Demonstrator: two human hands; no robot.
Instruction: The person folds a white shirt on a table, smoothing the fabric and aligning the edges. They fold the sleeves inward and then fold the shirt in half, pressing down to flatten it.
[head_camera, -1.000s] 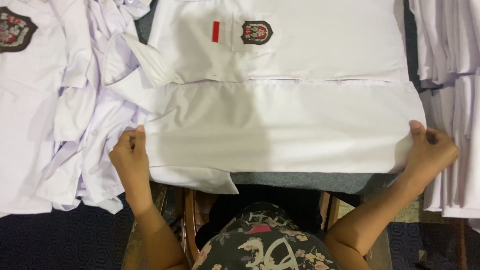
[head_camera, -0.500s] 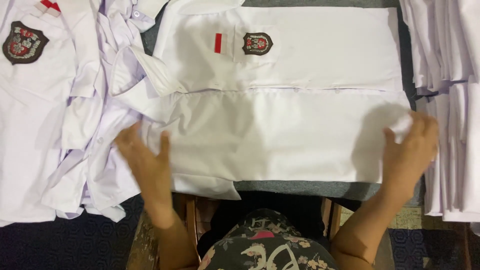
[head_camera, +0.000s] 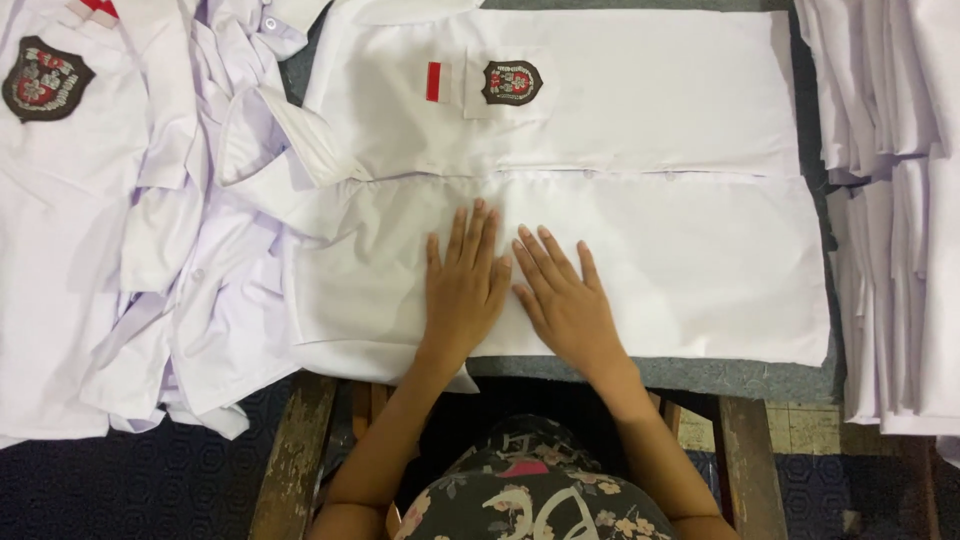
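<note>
So both hands have come in from the outer edges of the shirt (head_camera: 560, 200) to its middle since a second ago, when one sat at each end of the folded lower half. Now the left hand (head_camera: 465, 290) and the right hand (head_camera: 565, 305) lie flat side by side, palms down, fingers spread and pointing away from the body, thumbs nearly touching. Neither grips anything; they're just open and pressed on the cloth. The white shirt lies spread across the grey-padded table (head_camera: 700, 375), right in front of the person, with its long axis running left to right, so the hands sit crosswise to it at about the midpoint of the near half. The fold line runs just beyond the fingertips, and past that is the upper half with the badge (head_camera: 512, 82) and the little red patch (head_camera: 433, 81) on the chest. The two hands are about equally near the fold. Off to the left is a loose heap of white shirts (head_camera: 170, 250), touching the spread one at its sleeve, and on the right a neat stack of folded shirts (head_camera: 900, 220) stands just beside its edge.
</note>
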